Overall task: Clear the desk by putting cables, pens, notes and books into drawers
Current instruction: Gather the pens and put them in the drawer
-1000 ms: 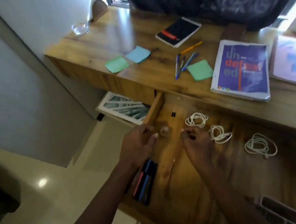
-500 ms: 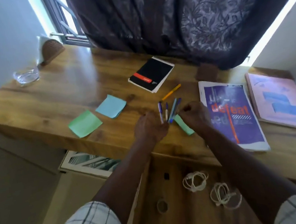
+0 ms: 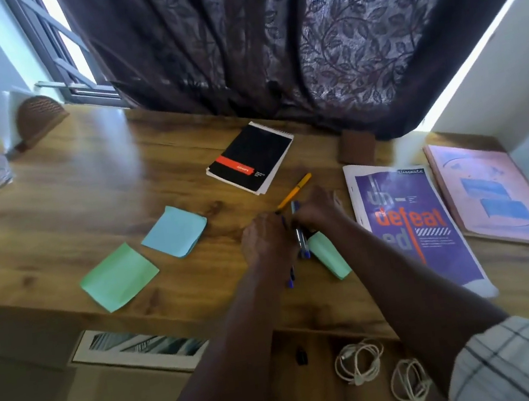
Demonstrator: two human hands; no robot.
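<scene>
Hanging behind the wooden desk: dark curtain.

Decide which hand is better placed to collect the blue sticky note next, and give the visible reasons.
Left. The left hand is nearer the blue sticky note, with only bare desk between them. The right hand sits beyond it and would likely have to cross over.

Dark purple curtain in leaf pattern; brown wood-grain bench; green note, blue note; black notepad with red band; orange pen; blue pens; purple book lettered orange; pink book with blue shapes; checked sleeve.
</scene>
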